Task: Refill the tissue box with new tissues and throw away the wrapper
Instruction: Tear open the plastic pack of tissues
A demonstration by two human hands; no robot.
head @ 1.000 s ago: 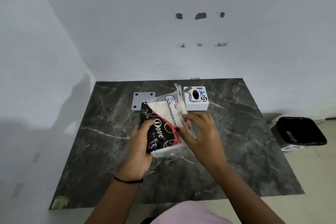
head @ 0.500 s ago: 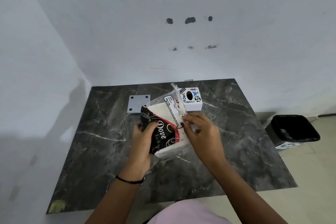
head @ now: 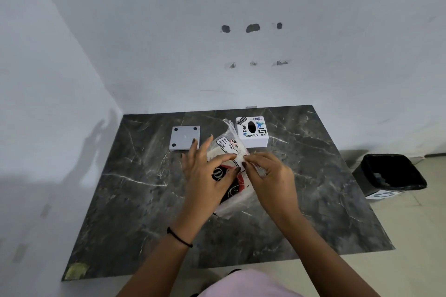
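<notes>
A plastic-wrapped tissue pack point(head: 229, 152), black, red and white with a clear wrapper, sits at the middle of the dark marble table point(head: 135, 176). My left hand point(head: 205, 173) lies over the pack and grips it, thumb pressed near the top seam. My right hand point(head: 268, 173) pinches the clear wrapper at the pack's right edge. Just behind the pack stands the white tissue box point(head: 252, 131), covered in stickers with a black oval slot on top. Its grey base plate point(head: 185, 138) with black feet lies apart to the left, upside down.
A black bin point(head: 389, 175) with a dark liner stands on the floor to the right of the table. White walls close the table in at the back and left. A yellowish patch point(head: 77, 270) marks the table's near left corner.
My left hand moved from the pack's left side onto its top, covering the black print. My right hand's fingers closed into a pinch on the wrapper. The camera view shifted slightly.
</notes>
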